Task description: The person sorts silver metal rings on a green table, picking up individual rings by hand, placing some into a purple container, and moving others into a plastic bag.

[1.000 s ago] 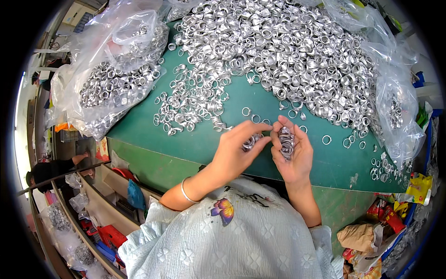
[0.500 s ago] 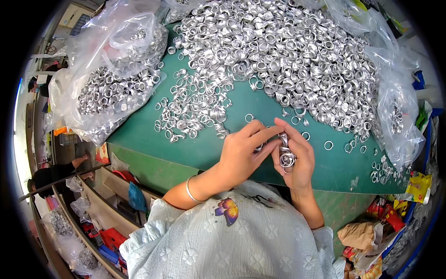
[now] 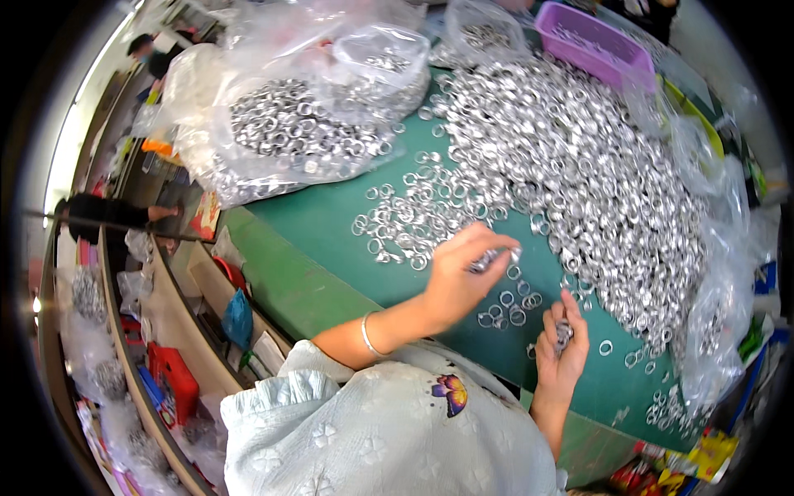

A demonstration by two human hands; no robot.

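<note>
While the left hand [image 3: 463, 279] pinches metal rings [image 3: 483, 263], the right hand [image 3: 562, 354] curls round more. They look light, stiff and slippery; best gripped from opposite sides.

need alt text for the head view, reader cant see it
A person's left hand and right hand hold silvery rings over a green table. A large heap of rings spreads beyond them, with a clear plastic bag at left.
</note>
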